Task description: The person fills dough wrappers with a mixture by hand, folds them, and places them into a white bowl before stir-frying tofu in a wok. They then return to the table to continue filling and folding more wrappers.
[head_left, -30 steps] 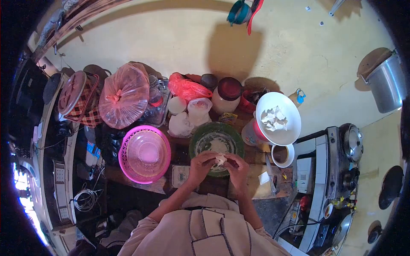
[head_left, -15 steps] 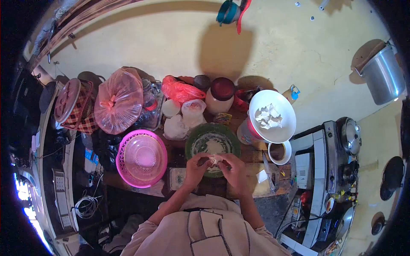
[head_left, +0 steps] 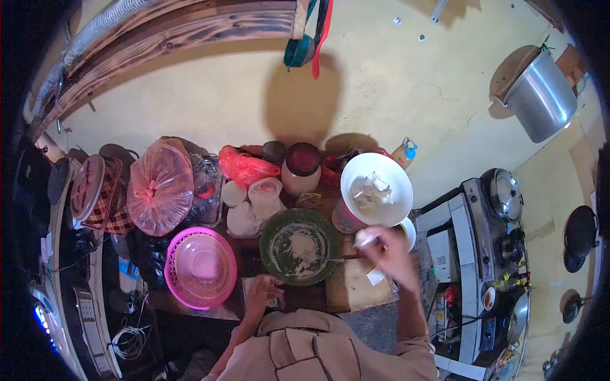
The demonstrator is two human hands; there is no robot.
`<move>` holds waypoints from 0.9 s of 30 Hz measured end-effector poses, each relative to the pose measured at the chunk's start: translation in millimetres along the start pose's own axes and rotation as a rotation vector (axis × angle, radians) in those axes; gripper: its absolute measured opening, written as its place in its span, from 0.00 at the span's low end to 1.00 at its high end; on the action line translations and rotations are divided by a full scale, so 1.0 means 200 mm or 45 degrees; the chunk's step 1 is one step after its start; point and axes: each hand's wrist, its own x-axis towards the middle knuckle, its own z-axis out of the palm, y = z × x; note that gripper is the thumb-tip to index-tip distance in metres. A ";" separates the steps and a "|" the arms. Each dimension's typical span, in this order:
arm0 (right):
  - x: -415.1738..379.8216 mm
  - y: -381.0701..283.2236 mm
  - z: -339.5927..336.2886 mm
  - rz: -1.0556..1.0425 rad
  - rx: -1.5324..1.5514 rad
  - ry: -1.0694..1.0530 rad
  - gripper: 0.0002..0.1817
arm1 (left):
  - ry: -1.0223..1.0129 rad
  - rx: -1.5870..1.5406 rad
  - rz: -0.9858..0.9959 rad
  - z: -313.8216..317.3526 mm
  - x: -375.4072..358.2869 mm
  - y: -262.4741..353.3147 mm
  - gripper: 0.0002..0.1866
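My right hand (head_left: 391,255), slightly blurred, is closed on a small white piece (head_left: 365,239) just below the white bowl (head_left: 405,204). Several pale folded pieces (head_left: 372,190) that look like dough lie in that bowl. My left hand (head_left: 262,294) rests low at the near edge of the green basin (head_left: 272,272), fingers apart and holding nothing I can see. White powder, like flour, and a pale mass (head_left: 304,246) are inside the basin. A utensil handle (head_left: 335,260) shows at its right rim.
Left of the basin stands a pink basket (head_left: 170,279) with a clear bowl in it. Behind are white bags (head_left: 243,220), a red-lidded jar (head_left: 302,170) and a red plastic bag (head_left: 244,166). A cup (head_left: 410,233) is partly hidden by my right hand. A stove (head_left: 486,216) is at right.
My hands have parted from over the green basin. The right one has moved right, up to the white bowl with the white piece; the left has dropped toward me. The view has shifted right.
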 end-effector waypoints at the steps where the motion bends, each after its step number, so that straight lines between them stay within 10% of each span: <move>1: 0.06 0.00 -0.10 0.013 -0.208 0.093 0.15 | 0.052 -0.004 0.004 -0.09 0.00 -0.07 0.15; 10: 0.35 0.38 -0.15 0.037 -1.203 0.088 0.10 | 0.251 0.137 0.101 -0.23 -0.03 -0.07 0.12; 16: 0.28 0.25 -0.24 -0.126 -1.092 0.335 0.04 | 0.247 0.160 0.072 -0.17 -0.02 -0.06 0.11; 22: -0.20 0.31 -0.25 0.368 -0.427 0.325 0.05 | 0.273 0.131 0.030 -0.17 -0.01 -0.10 0.11; 27: -0.58 0.84 0.19 0.887 -0.837 -0.071 0.13 | 0.258 0.201 0.019 -0.16 0.02 -0.14 0.10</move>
